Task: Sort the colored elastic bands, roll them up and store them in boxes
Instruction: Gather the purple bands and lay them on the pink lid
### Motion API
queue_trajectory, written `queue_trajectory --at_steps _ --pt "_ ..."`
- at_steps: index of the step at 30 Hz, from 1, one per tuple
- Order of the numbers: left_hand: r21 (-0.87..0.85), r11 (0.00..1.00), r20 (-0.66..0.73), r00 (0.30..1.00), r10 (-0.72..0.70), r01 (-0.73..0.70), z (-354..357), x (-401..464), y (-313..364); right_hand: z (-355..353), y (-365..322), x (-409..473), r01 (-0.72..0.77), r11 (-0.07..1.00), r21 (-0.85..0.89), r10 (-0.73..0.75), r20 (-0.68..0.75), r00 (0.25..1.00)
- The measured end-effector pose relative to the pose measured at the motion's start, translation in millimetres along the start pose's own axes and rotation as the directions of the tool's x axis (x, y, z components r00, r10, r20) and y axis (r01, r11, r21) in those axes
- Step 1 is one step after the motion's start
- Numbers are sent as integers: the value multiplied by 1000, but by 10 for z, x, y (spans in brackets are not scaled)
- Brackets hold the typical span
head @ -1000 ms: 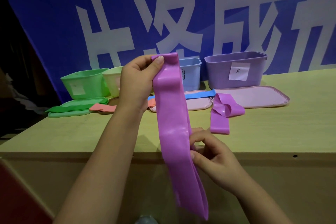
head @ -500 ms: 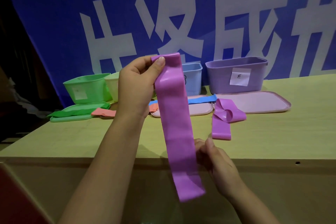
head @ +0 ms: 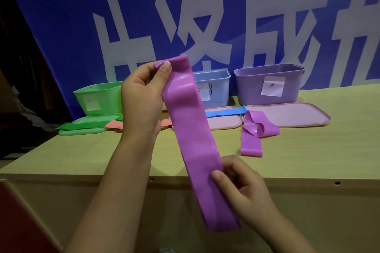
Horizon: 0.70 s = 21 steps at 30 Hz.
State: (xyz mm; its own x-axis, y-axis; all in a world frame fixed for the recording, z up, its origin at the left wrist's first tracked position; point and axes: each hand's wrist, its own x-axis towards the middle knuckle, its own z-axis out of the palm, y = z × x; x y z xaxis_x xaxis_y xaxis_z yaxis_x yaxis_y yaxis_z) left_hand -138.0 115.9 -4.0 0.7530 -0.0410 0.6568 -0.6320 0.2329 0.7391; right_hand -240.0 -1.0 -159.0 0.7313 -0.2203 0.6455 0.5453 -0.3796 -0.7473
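Observation:
A long purple elastic band (head: 193, 135) hangs flat in front of the table edge. My left hand (head: 141, 98) pinches its top end between thumb and fingers. My right hand (head: 240, 183) pinches the band lower down, thumb on its front face, with the bottom end hanging free below. A second purple band (head: 255, 131) lies loosely folded on the table before the purple box (head: 267, 84). A blue band (head: 226, 112) lies across the pink lids. An orange band (head: 114, 124) and a green band (head: 82, 124) lie at the left.
A green box (head: 96, 98), a light blue box (head: 216, 88) and the purple box stand in a row along the blue banner. Pink lids (head: 287, 114) and a green lid (head: 82, 130) lie before them. The wooden table's (head: 308, 150) front edge runs under my hands.
The band's bottom end has come up and straightened. My right hand has moved from beside the band to pinching it, thumb across its front. The left hand has held still.

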Motion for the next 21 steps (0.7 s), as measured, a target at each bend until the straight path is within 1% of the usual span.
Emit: queue_trajectory --at_steps 3,7,9,10,12,13,16,19,21 --pt "-10 1000 -10 1000 -5 5 -43 -47 -29 -9 27 -10 -25 999 24 24 14 1000" --pt "26 997 -32 997 67 -66 -28 -125 -36 -23 193 -32 3 994 -107 7 90 996" --pt "53 992 -39 992 116 -114 7 -194 -49 -8 238 -56 2 990 -138 12 101 995" --pt "43 991 -56 990 126 -124 21 -228 -61 1 243 -66 4 989 -147 10 94 996" --pt "-21 995 -80 992 100 -102 35 -280 -91 17 237 -81 22 988 -153 -10 82 997" --pt "-31 996 -69 994 80 -82 36 -302 -108 17 239 -89 25 987 -157 -14 72 997" --pt "32 998 28 998 50 -51 34 -386 -151 -8 287 -129 11 980 -197 -7 20 1000" --pt "-41 999 108 994 29 -25 27 -490 -189 -51 389 -237 -24 980 -199 26 7 1000" --pt "-76 997 123 992 33 -24 13 -540 -244 -35 455 -357 -57 978 -200 62 19 998"
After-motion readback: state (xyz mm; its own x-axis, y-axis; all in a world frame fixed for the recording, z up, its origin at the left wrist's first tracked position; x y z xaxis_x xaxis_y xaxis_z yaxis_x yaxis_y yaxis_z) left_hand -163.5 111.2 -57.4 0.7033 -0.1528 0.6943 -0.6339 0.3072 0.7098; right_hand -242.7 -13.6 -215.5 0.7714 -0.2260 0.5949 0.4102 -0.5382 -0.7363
